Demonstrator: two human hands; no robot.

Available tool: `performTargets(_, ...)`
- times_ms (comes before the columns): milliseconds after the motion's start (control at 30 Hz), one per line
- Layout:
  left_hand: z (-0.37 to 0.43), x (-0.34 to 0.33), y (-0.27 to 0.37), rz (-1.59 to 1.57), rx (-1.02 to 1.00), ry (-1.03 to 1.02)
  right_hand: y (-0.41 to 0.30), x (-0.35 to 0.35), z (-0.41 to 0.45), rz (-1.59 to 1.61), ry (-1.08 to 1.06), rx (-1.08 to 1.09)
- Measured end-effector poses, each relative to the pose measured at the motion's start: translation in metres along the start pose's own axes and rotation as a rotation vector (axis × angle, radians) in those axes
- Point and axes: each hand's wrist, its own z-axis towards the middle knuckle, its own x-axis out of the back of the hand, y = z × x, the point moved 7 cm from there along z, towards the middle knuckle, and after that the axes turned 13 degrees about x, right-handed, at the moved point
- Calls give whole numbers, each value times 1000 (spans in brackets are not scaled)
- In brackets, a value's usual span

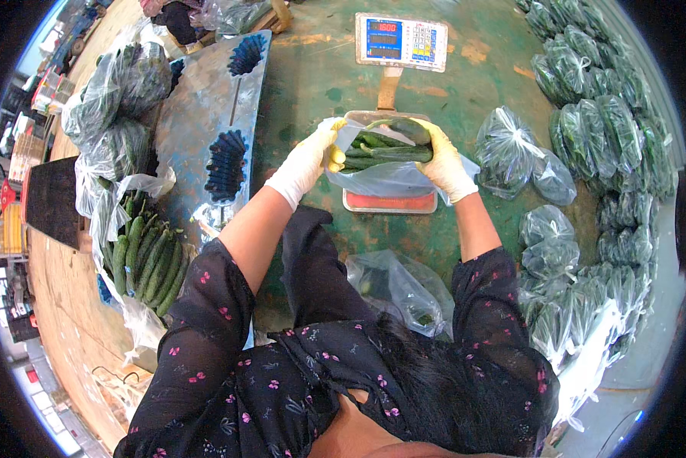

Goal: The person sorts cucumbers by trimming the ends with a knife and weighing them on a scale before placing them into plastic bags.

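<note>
A clear plastic bag (pixel 377 182) of cucumbers (pixel 386 147) lies over the pan of a digital platform scale (pixel 389 201). My left hand (pixel 314 151), in a pale yellow glove, grips the bag at its left end. At the right end my right hand (pixel 445 157), gloved the same way, clasps the bag and the cucumber ends. The scale's lit display and keypad panel (pixel 401 42) stands on a post beyond the hands. Much of the pan is hidden under the bag.
At the left, loose cucumbers (pixel 148 260) lie in an opened bag beside a blue metal bench (pixel 197 109) with slotted recesses. Filled bags (pixel 503 151) and stacked bagged cucumbers (pixel 600 137) line the right side. Another plastic bag (pixel 400 286) lies near my body. Part of a person (pixel 180 23) shows at top left.
</note>
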Motion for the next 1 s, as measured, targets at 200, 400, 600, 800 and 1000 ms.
performTargets(200, 6, 1, -1, 59, 38, -80, 50, -33, -13, -425, -116, -22)
performTargets(400, 15, -8, 6, 66, 11, -97, 86, -83, -22, -904, -231, -100)
performTargets(600, 11, 11, 1, -4, -30, -96, 50, -18, -14, -772, -436, -326)
performTargets(800, 17, 4, 0, -296, 73, -20, 161, 75, -69, -640, -156, -615)
performTargets(1000, 5, 4, 47, -179, -221, -66, 113, 81, -40, 364, 385, -495)
